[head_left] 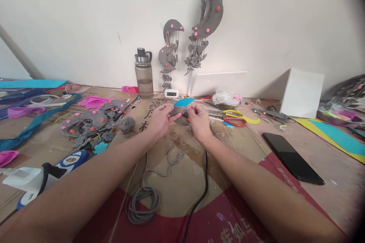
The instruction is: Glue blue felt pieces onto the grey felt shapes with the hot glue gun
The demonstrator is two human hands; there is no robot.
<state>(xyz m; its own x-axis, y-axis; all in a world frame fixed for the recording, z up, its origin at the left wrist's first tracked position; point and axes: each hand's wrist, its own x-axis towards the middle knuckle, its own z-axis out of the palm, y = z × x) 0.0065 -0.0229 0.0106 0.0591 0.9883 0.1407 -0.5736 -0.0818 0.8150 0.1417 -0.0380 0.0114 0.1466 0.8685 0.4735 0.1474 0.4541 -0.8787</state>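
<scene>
Blue-grey piece pinched btwn both hands, fingertips on edges.

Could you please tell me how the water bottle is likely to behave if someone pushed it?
The water bottle looks tall and narrow, so a push near its black cap could tip it. Liquid fills only its lower part, so it may slosh, though that low weight probably steadies it somewhat.
</scene>
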